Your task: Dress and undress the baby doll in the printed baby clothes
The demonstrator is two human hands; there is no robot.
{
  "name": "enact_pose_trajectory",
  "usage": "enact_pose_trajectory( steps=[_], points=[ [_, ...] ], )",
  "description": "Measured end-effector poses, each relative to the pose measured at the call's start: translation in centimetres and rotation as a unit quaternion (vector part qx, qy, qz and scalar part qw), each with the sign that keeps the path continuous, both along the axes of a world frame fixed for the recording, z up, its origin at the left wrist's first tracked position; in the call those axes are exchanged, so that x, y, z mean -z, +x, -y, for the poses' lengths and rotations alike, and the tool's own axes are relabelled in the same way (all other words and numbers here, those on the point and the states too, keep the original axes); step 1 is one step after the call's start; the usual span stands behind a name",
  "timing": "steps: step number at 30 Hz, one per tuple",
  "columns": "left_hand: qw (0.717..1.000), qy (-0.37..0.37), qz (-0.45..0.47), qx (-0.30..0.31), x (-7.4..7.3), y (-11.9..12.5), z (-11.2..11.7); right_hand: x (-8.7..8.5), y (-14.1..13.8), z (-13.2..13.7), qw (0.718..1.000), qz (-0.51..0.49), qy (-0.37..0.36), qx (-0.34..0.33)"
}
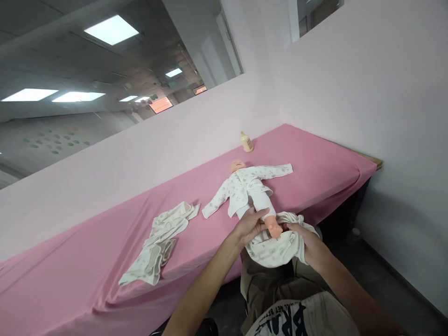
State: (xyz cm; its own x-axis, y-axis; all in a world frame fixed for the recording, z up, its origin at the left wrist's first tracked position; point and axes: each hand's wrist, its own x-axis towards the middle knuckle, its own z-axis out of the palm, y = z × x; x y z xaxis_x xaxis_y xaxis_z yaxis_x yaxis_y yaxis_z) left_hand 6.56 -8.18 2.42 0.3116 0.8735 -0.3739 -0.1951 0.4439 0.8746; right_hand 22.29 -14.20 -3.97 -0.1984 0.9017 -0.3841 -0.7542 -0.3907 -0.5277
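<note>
A baby doll (262,201) lies on its back on the pink-covered table, its head toward the wall. It wears a white patterned long-sleeved top (241,184) with the sleeves spread wide. My left hand (250,226) is closed around the doll's lower leg, thumb on top, near the bare foot (273,227). Bunched about that foot is a pair of white patterned baby pants (275,252), hanging over the table's front edge. My right hand (304,235) grips the pants' cloth on the right side, its fingertips partly hidden in the folds.
Folded white patterned baby clothes (157,247) lie on the left of the table. A small cream-coloured bottle (247,142) stands near the wall behind the doll. The pink sheet (325,170) drapes over the table's edge. A wall (409,116) closes off the right side.
</note>
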Motion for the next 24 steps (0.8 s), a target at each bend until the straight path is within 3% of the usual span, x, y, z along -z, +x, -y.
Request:
enact_pose_trajectory(
  steps=[7, 15, 18, 20, 22, 24],
  points=[
    [0.998, 0.014, -0.052, -0.040, 0.5, 1.2, 0.7, -2.8, 0.2, 2.8, 0.995, -0.096, -0.015, -0.004],
    [0.984, 0.048, -0.140, -0.098, 2.0, 2.6, 0.5, -1.8, -3.0, 2.5, 0.992, -0.126, 0.014, -0.013],
    [0.988, 0.083, -0.118, -0.062, 1.9, 2.4, 1.9, -1.3, -3.5, 1.9, 0.994, -0.111, 0.020, -0.009],
    [0.980, 0.125, -0.150, -0.025, 1.6, 1.7, 4.0, -1.0, -3.0, 2.0, 0.996, -0.080, 0.034, -0.001],
    [0.952, 0.179, -0.248, 0.026, 1.5, 1.0, 6.6, -0.7, -2.4, 2.3, 0.997, -0.048, 0.057, -0.007],
    [0.903, 0.242, -0.344, 0.086, 1.6, 0.6, 9.1, -0.7, -1.9, 2.7, 0.997, -0.031, 0.074, -0.024]
  ],
)
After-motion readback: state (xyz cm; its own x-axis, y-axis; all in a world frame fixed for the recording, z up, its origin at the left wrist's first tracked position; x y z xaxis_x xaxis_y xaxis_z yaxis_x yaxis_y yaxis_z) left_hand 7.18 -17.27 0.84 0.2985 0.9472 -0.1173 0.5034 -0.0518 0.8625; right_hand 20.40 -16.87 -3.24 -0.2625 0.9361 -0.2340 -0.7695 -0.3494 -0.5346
